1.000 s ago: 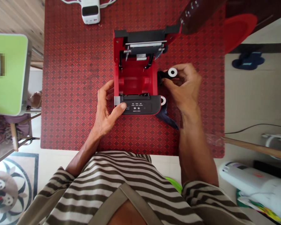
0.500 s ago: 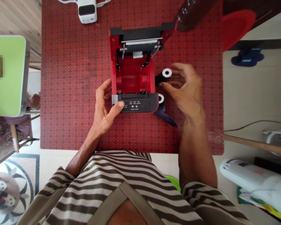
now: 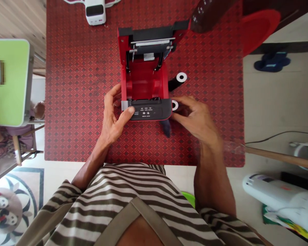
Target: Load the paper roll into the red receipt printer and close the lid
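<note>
A red and black label printer (image 3: pixel 149 111) stands on the table with its lid (image 3: pixel 154 34) raised, and its red inner bay shows no roll. My left hand (image 3: pixel 114 118) grips its left side, thumb on the front panel and fingers along the side wall. At the printer's right front corner, my right hand (image 3: pixel 195 116) has thumb and fingers closed around a roll with a white core (image 3: pixel 174 105), mostly hidden by the printer and the hand. A dark loose tail (image 3: pixel 166 128) shows below the panel. Behind it lies a second roll, black with a white core end (image 3: pixel 181 77).
A patterned red cloth covers the table (image 3: pixel 79 85). At the back left is a white power strip (image 3: pixel 95 12) with cables. A dark bottle (image 3: pixel 207 13) lies near the lid's right corner, beside a red round stool (image 3: pixel 261 30). A green-topped table (image 3: pixel 12 95) stands at left.
My right hand has moved toward me, from the rear roll to the front one, and closed on it. The dark tail has shifted left under the printer's front. My left hand stays put.
</note>
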`<state>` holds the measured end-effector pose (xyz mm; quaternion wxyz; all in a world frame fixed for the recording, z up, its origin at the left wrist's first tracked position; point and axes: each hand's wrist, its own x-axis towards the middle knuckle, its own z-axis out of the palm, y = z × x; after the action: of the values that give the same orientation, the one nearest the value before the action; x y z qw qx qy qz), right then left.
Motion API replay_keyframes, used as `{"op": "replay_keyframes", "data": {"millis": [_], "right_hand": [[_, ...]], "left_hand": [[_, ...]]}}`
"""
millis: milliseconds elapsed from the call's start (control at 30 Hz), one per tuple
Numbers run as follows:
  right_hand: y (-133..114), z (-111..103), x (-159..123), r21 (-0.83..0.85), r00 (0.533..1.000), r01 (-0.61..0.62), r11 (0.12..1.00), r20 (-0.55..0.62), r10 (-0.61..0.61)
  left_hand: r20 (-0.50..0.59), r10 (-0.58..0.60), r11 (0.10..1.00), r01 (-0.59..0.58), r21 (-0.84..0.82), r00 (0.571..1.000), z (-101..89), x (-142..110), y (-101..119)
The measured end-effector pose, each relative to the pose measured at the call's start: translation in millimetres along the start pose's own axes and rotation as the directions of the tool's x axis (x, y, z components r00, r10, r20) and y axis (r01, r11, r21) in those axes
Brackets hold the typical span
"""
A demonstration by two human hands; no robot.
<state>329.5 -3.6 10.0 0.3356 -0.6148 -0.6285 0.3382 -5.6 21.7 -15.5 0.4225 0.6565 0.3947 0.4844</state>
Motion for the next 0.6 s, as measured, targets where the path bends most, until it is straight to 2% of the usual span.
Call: {"op": "replay_keyframes", "data": {"millis": [67,167,267,333,400,467,533,600], "right_hand": [[-4.7,-1.8,1.5,0.020,1.000,-0.017,1.000,0.011,0.016],[-20.8,-18.0,-4.3,0.049,0.999,-0.031,0.998,-0.008,0.031],[-52.5,-40.5,-11.9,0.047,0.992,0.010,0.999,-0.128,-0.004],[-77.8,-50.5,-10.6,0.041,0.986,0.066,0.997,-0.153,-0.060],[-99.8,-53.0,-1.3,-0.004,0.986,0.130,0.991,-0.106,-0.130],[-114.9,-48.2,14.4,-0.082,0.978,0.207,0.975,-0.007,-0.209],[-123.5,-38.3,31.9,-0.178,0.961,0.270,0.946,0.112,-0.253],[-127.5,-26.2,46.2,-0.267,0.948,0.303,0.915,0.183,-0.260]], "left_hand": [[0.008,-0.007,1.000,0.008,-0.010,1.000,-0.5,-0.7,-0.9],[0.014,-0.032,0.999,0.032,0.010,0.999,-1.3,-2.5,-0.9],[-0.003,-0.050,0.998,0.050,0.036,0.999,0.3,-3.9,-1.8],[-0.046,-0.033,0.997,0.036,0.066,0.998,2.2,-3.8,-1.6],[-0.105,0.021,0.995,-0.010,0.101,0.994,2.9,-2.8,2.2],[-0.132,0.082,0.988,-0.064,0.140,0.988,1.0,-1.1,11.5],[-0.106,0.127,0.974,-0.104,0.202,0.986,-2.6,0.8,25.3],[-0.029,0.175,0.944,-0.159,0.288,0.984,-5.5,2.5,40.1]]}}
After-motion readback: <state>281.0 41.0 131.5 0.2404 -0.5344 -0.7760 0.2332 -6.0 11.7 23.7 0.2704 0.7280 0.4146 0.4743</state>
